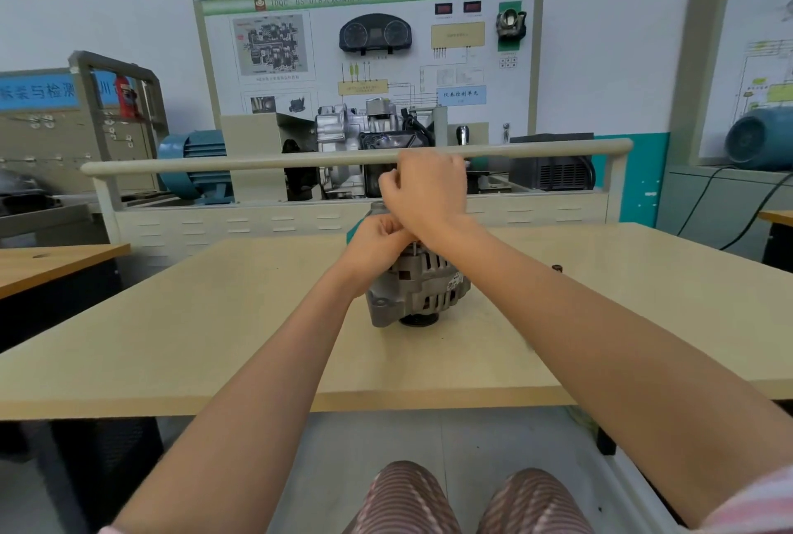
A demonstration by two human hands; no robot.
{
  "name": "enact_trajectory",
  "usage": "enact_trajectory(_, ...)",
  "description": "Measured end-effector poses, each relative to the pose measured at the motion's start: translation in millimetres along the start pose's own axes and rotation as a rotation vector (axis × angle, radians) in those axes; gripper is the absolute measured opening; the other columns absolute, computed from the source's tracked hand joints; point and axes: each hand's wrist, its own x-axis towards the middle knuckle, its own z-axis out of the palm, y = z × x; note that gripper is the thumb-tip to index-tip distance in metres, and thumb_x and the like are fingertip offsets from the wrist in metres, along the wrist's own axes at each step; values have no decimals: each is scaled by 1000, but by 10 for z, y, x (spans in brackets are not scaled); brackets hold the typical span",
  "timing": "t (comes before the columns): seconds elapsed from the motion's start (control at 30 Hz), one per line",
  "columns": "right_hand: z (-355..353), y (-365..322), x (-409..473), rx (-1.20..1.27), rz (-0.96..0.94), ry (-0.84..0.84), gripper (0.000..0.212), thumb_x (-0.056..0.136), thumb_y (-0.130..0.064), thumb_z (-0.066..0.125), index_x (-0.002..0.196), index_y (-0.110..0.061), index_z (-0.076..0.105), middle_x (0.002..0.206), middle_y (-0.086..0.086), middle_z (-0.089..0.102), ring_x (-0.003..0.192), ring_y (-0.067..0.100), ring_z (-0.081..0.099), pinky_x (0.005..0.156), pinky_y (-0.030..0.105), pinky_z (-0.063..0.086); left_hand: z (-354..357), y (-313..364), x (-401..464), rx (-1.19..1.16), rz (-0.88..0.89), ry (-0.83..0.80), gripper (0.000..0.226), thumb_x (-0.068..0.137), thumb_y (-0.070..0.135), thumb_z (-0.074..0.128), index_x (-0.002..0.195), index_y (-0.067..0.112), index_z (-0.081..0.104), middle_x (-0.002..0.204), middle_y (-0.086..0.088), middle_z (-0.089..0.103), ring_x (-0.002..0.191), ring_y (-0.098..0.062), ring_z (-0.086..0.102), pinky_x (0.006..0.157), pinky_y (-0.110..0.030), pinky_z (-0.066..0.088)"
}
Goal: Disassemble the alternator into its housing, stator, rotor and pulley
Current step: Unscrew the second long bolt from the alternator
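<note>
The grey alternator [422,286] stands on the beige table [214,319] with its black pulley [418,319] facing down. My left hand [377,241] is curled at the alternator's top, closed around a teal tool [352,231] that shows behind its knuckles. My right hand [425,190] is a closed fist just above, its fingers over the tool's grey end [377,206]. A thin metal shaft [415,248] rises from the alternator's top under my right wrist. Both hands hide the alternator's upper face.
A small dark nut [556,268] lies on the table to the right of the alternator. Behind the table stands a training bench with a beige rail [257,162], a gearbox [343,134] and a blue motor [193,160]. Another desk [51,263] is at the left.
</note>
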Motion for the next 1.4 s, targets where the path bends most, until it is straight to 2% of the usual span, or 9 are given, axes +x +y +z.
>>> enact_trajectory(0.2,-28,-50,-2,-199,37,-57,24,88,-29,42,91,-11,57,82,4,57,78,23,53,77,35,32,15,-18,21,30,-26,9,26,92,2,52,70,12,59,78,-16,63,78,-25,52,73,-35,40)
enact_trajectory(0.37,-57,-32,31,264,46,-83,42,88,-23,45,49,-18,33,47,-6,32,50,13,33,77,32,37,4,22,-6,-19,7,-67,25,96,14,55,75,21,67,70,10,73,70,1,67,64,-12,49)
enact_trajectory(0.53,-50,2,74,771,244,-157,47,89,-17,49,46,-17,31,43,-4,28,42,11,25,51,25,26,2,55,-23,7,4,-86,27,98,27,53,96,11,73,98,-1,75,101,-17,67,90,-25,49)
enact_trajectory(0.83,-69,37,173,1134,416,-315,50,89,-13,49,39,-11,42,42,-1,45,59,14,51,74,24,44,19,79,-37,3,-3,-72,25,98,26,53,103,10,72,99,1,75,108,-15,64,99,-27,44)
enact_trajectory(1.0,-31,46,68,783,227,-165,45,90,-14,47,46,-15,38,46,1,40,47,14,37,60,28,36,10,67,-37,3,8,-65,27,97,26,55,96,7,74,99,-5,75,107,-24,65,99,-32,47)
enact_trajectory(1.1,-39,52,26,372,76,-72,38,89,-20,46,53,-18,33,50,-4,36,49,13,32,65,28,31,9,52,-34,4,17,-59,23,96,22,57,82,14,74,85,3,76,86,-9,69,78,-16,51)
enact_trajectory(1.2,-64,6,38,-143,30,-136,17,90,-29,44,84,-15,51,73,-2,49,68,17,46,77,35,32,22,34,-29,3,-20,-12,34,95,9,55,64,20,65,64,8,70,60,-1,61,57,-12,44)
enact_trajectory(1.27,-85,-58,49,-374,105,-200,24,91,-32,44,101,-11,50,77,3,47,63,19,42,71,35,29,31,26,-9,28,-46,16,30,92,2,53,64,11,56,70,-9,63,66,-17,54,65,-22,39)
enact_trajectory(1.4,-88,-113,42,-328,111,-209,22,89,-32,45,93,-11,49,77,4,44,66,20,39,69,35,27,36,24,-7,35,-59,29,20,91,0,51,73,7,51,78,-16,52,77,-24,44,70,-33,34)
